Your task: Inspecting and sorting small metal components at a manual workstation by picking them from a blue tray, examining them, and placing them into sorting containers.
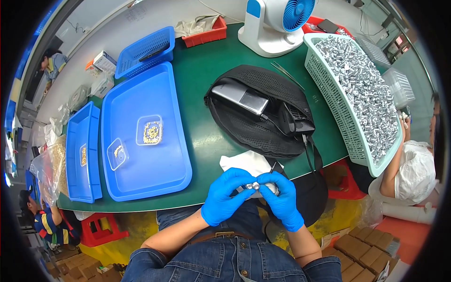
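L to R on my feed: big blue tray (162,181) sits up-left of the hands, on the green bench (199,143). L hand (229,195), blue-gloved, pinches at thumb & fingertips. Small metal part (255,186) is betw. the hands, held at the tips, approx. equally near both; long axis looks L–R, but I can't be sure. It's silvery, shiny, rounded, partly hidden by gloves. R hand (282,199), same glove, pinches its other side. Pale-green basket (331,94) w/ silvery bits (361,89): up-right of the hands, well apart.
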`<action>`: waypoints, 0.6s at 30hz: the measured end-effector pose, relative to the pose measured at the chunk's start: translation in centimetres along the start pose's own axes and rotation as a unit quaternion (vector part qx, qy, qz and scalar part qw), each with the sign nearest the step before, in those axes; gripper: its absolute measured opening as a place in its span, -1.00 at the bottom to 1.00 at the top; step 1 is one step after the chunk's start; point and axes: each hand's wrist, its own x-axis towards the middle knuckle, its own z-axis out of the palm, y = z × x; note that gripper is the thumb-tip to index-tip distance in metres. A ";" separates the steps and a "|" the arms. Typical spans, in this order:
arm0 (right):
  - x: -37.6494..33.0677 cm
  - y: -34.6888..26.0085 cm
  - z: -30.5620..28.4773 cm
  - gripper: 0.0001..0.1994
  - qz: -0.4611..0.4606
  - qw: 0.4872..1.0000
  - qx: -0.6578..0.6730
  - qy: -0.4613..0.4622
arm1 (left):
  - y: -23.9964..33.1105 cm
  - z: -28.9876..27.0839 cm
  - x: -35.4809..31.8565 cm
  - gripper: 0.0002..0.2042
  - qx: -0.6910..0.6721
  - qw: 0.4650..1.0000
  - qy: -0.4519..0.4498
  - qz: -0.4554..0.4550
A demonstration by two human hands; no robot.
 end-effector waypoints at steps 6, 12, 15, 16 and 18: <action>-0.1 -0.2 0.0 -0.85 -0.002 1.000 -0.001 -0.004 | 0.0 0.1 -0.2 -0.79 0.034 0.999 0.006 0.042; 0.0 0.1 0.0 -0.85 0.012 1.000 -0.001 -0.006 | -0.1 0.1 -0.1 -0.79 0.028 0.999 0.004 0.024; 0.0 0.1 -0.1 -0.85 0.015 1.000 -0.005 -0.007 | -0.2 0.1 0.0 -0.81 0.007 1.000 -0.001 0.006; 0.0 0.1 -0.1 -0.85 0.015 1.000 -0.007 -0.006 | -0.3 0.2 0.0 -0.82 -0.008 1.000 -0.004 -0.004; 0.0 0.0 -0.2 -0.85 0.016 1.000 -0.009 -0.005 | -0.4 0.2 0.1 -0.82 -0.023 1.000 -0.008 -0.014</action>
